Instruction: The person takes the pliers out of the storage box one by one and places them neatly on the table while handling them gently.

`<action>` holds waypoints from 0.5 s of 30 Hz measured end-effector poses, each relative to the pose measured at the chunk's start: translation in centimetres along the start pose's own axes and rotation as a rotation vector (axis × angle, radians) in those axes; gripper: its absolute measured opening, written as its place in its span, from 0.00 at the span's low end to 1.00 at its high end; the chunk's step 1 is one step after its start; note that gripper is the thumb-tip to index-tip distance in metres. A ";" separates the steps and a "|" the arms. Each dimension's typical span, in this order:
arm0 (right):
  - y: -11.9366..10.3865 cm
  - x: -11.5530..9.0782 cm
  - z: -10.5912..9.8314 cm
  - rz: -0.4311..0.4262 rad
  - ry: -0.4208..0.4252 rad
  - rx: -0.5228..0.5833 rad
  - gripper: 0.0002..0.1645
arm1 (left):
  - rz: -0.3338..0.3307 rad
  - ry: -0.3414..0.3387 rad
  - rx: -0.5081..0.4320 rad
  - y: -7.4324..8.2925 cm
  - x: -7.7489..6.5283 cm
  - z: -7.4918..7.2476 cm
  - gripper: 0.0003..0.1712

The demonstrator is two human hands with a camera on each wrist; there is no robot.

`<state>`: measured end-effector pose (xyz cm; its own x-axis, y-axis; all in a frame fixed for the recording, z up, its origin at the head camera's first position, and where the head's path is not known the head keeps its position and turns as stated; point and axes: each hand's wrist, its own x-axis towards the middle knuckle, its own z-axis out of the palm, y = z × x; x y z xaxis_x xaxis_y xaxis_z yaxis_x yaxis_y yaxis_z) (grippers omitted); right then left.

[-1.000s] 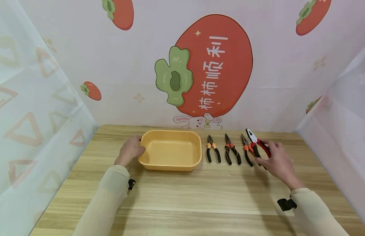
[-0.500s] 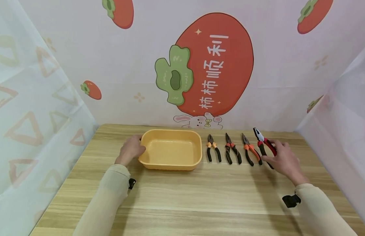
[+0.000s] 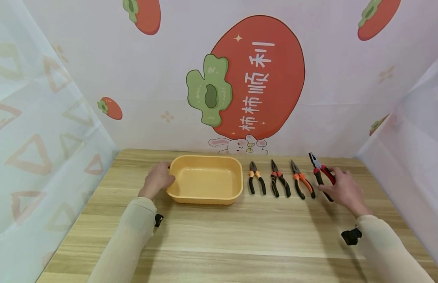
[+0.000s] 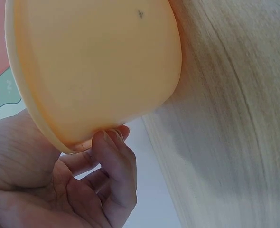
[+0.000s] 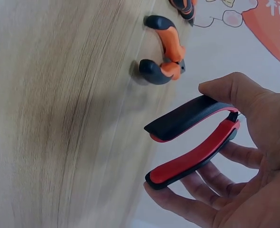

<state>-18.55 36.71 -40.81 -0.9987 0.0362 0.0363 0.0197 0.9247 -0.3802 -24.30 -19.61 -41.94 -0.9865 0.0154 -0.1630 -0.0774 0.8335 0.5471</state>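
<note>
My left hand (image 3: 156, 181) grips the left end of a yellow plastic bin (image 3: 204, 198); in the left wrist view its fingertips (image 4: 112, 142) curl against the bin's wall just under the rim. At the right, my right hand (image 3: 346, 194) holds red-and-black combination pliers (image 3: 318, 173) by the handles, their metal nose pointing away toward the backdrop. Seen from the right wrist, the thumb presses the upper handle and the fingers support the lower handle (image 5: 192, 159), with the handles spread. The pliers sit just right of the orange-and-black long-nose pliers (image 3: 303, 180).
Left of those lie black-and-red long-nose pliers (image 3: 274, 175) and pliers with light-orange collars (image 3: 252, 173), lined up beside the bin. The wooden table (image 3: 240, 236) meets a printed cloth backdrop (image 3: 151, 78) behind and cloth on both sides.
My right hand has carried the red-and-black pliers rightward, from overlapping the orange-and-black pliers to a spot beside them. My left hand and the bin have stayed put.
</note>
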 end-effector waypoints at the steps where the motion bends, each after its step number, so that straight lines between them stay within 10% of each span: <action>1: 0.1 0.1 0.0 0.004 -0.002 -0.003 0.47 | 0.001 0.001 -0.001 0.0 0.0 0.0 0.32; 15: 2.2 1.5 0.7 0.035 -0.050 0.001 0.45 | -0.004 -0.003 0.005 0.1 -0.1 -0.1 0.32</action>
<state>-20.08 38.50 -42.20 -0.9985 0.0491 -0.0230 0.0542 0.9229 -0.3812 -24.26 -19.58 -41.80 -0.9858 0.0136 -0.1672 -0.0804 0.8363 0.5423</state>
